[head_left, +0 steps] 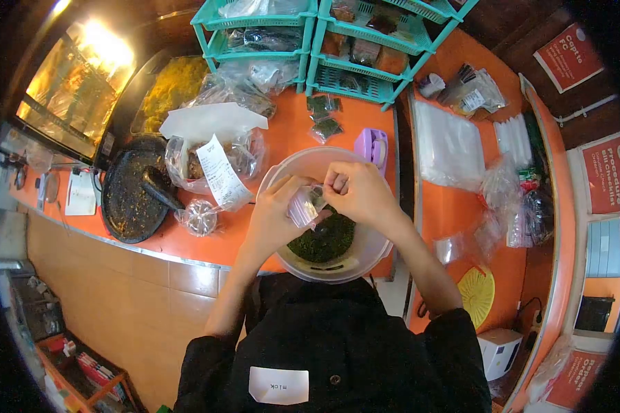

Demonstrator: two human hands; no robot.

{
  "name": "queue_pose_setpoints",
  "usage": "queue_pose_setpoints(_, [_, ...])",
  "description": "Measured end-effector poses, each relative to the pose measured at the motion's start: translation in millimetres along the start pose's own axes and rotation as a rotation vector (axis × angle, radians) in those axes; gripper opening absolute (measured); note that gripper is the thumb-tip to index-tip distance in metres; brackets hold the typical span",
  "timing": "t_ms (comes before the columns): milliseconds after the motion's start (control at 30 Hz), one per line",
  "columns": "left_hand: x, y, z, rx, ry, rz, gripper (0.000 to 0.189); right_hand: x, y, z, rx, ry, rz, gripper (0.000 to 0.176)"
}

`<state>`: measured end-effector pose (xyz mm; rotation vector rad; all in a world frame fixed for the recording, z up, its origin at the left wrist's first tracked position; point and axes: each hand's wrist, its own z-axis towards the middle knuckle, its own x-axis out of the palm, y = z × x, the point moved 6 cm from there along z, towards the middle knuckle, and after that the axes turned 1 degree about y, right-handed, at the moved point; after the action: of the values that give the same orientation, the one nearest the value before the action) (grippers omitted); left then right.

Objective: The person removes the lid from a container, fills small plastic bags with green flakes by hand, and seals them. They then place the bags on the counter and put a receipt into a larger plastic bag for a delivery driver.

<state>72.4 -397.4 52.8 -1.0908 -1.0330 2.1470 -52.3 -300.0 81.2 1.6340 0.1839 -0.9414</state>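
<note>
Left hand (272, 213) is gripping a small plastic bag (303, 206) over the bowl (365, 258) of dark greens (324, 241), right hand (365, 196) is pinching its mouth. Looks like filling; next bit's needing that mouth kept open.

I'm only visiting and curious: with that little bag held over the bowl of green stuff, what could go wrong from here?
1. The left hand and right hand both pinch the small clear bag above the bowl. A slip could scatter the green flakes, though most would likely land back in the bowl.
2. The bowl sits right at the front edge of the orange counter, close to the person's body, so a nudge might tip it off.
</note>
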Motion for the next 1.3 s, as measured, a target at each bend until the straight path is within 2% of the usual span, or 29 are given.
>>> queue_pose_setpoints(100, [-4.3,4.7,1.4,0.025,-0.073,0.014,0.048,2.6,-15.1,7.1,0.138,0.126,0.138,0.015])
queue_pose_setpoints(200, [-7.9,11.4,1.2,-0.077,-0.142,-0.02,0.051,19.8,-58.0,19.5,-0.098,0.17,-0.344,0.019])
queue_pose_setpoints(233, [-8.3,12.9,1.3,-0.131,-0.165,-0.031,0.051,40.0,-78.7,22.8,0.049,0.462,-0.527,0.021])
queue_pose_setpoints(300, [-7.3,14.9,2.8,-0.162,-0.194,-0.037,0.053,88.7,-136.6,16.7,-0.005,0.735,-0.722,0.019])
queue_pose_setpoints(400, [-3.3,20.0,4.1,-0.151,-0.217,-0.03,0.054,116.6,-135.9,1.8,-0.012,1.072,-1.057,0.02])
queue_pose_setpoints(500, [-1.9,25.0,1.2,-0.193,-0.233,-0.043,0.055,118.6,-132.5,-3.2,0.031,1.1,-1.127,0.024])
queue_pose_setpoints(567, [-2.9,25.3,0.3,-0.151,-0.254,-0.043,0.054,133.7,-159.4,-2.7,-0.086,1.072,-1.052,0.023])
queue_pose_setpoints(700, [-3.0,25.7,2.6,-0.16,-0.236,-0.053,0.054,126.6,-145.0,3.5,-0.311,0.831,-0.983,0.02])
queue_pose_setpoints(800, [-0.9,28.5,3.6,-0.193,-0.219,-0.042,0.055,116.9,-113.0,12.2,-0.224,0.725,-0.933,0.015])
queue_pose_setpoints(900, [-2.1,28.9,3.0,-0.173,-0.218,0.019,0.055,103.7,-94.5,8.6,-0.715,0.242,-0.64,0.014])
queue_pose_setpoints(967, [-2.1,30.5,2.1,-0.167,-0.22,-0.015,0.055,100.4,-98.5,11.4,-0.594,0.172,-0.468,0.014])
queue_pose_setpoints(1033, [-2.9,30.2,1.4,-0.165,-0.232,-0.017,0.055,108.2,-91.9,7.4,-0.474,0.379,-0.594,0.016])
queue_pose_setpoints(1100, [-1.9,30.2,1.3,-0.175,-0.23,-0.041,0.055,117.8,-99.2,-9.3,-0.323,0.861,-1.007,0.019])
queue_pose_setpoints(1133, [-1.1,30.9,0.2,-0.19,-0.228,-0.061,0.056,119.6,-111.2,-10.6,-0.218,0.925,-0.968,0.021])
queue_pose_setpoints(1200, [-0.6,32.2,-0.4,-0.189,-0.231,-0.067,0.056,123.2,-132.3,-12.2,-0.017,1.05,-0.884,0.025])
queue_pose_setpoints(1300, [-1.6,30.3,-0.4,-0.162,-0.225,-0.039,0.056,111.7,-128.1,-4.1,0.085,1.004,-0.753,0.031])
